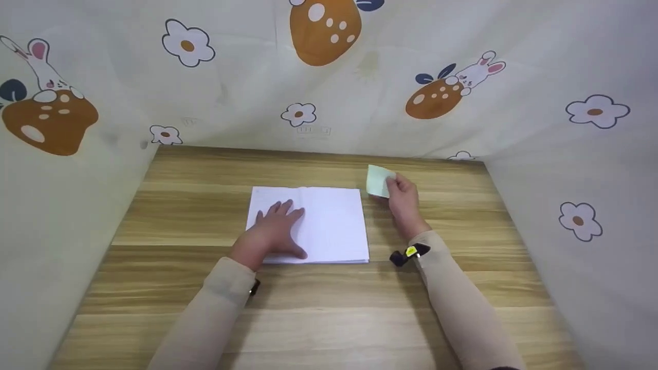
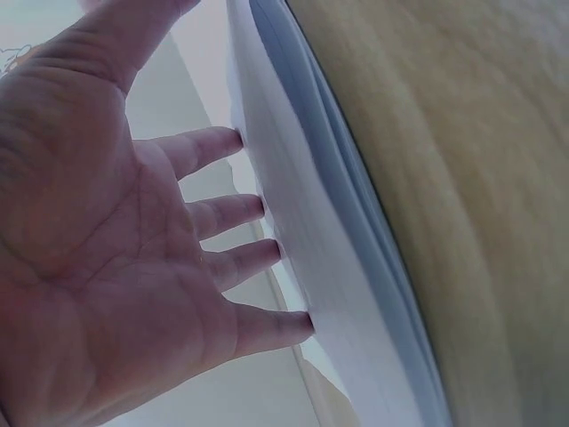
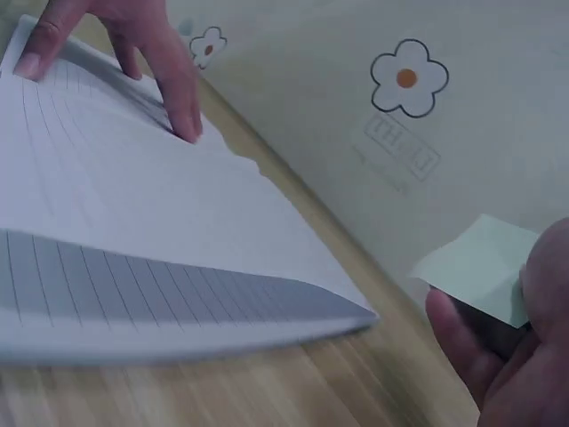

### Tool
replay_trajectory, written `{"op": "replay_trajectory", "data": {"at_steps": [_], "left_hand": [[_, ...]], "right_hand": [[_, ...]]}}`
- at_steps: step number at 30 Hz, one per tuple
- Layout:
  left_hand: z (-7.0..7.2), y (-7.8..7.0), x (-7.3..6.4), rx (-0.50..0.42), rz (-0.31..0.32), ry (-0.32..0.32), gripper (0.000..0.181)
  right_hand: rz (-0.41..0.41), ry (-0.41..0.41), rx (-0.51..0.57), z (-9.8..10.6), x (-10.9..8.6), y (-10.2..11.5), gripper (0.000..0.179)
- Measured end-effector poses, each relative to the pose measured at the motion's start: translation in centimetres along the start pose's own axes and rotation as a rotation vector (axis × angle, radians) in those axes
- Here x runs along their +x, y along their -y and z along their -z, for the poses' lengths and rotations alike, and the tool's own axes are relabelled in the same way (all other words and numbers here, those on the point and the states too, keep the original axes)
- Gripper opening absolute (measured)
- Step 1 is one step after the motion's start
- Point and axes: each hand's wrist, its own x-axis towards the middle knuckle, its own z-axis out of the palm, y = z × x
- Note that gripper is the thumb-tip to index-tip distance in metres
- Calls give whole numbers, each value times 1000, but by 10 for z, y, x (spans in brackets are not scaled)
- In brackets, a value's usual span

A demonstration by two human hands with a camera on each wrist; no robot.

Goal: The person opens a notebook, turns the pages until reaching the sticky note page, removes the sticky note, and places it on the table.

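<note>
An open notebook [image 1: 334, 223] with white ruled pages lies on the wooden table. My left hand [image 1: 275, 231] rests on its left page, fingers spread and the tips touching the paper, as the left wrist view also shows. To the right of the notebook, my right hand [image 1: 403, 198] pinches a pale green sticky note [image 1: 378, 181] between thumb and fingers, held up off the table. In the right wrist view the green note [image 3: 484, 267] has a dark underside or dark piece [image 3: 484, 325] beneath it; I cannot tell which.
The wooden table [image 1: 308, 329] meets pale cloth walls [image 1: 247, 92] printed with flowers and rabbits at its back and sides. A black strap with a yellow mark [image 1: 410, 253] sits at the right wrist.
</note>
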Motion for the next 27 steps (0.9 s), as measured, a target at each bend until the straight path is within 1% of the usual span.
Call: {"op": "replay_trajectory", "data": {"at_steps": [1,3,7,10,12,15,19,21,22,24,27], "left_hand": [[0,0,0,-1,-1,2,115],[-1,0,1,-2,-1,3,116],[-1,1,1,-3,-2,5,117],[0,1,1,-5,-3,5,117],[0,0,2,-7,-5,3,117],[1,1,1,-7,-4,-1,117],[-1,1,1,-9,-2,4,117],[-2,2,1,-13,-1,10,118],[-2,2,2,-12,-4,11,118],[-2,3,2,-9,-4,10,118],[-2,4,3,-2,-4,1,118]], "right_hand": [[26,-3,-36,9,0,0,28],[97,27,-166,28,-1,-1,27],[315,137,-528,62,-8,-1,28],[469,178,-756,78,-12,-2,30],[518,196,-844,85,-15,-4,31],[553,220,-924,87,-16,-9,31],[581,274,-970,85,-16,-20,26],[572,314,-995,83,-18,-25,24],[553,338,-1009,82,-20,-26,26],[492,389,-1044,80,-24,-27,37],[360,457,-1085,74,-29,-24,66]]}}
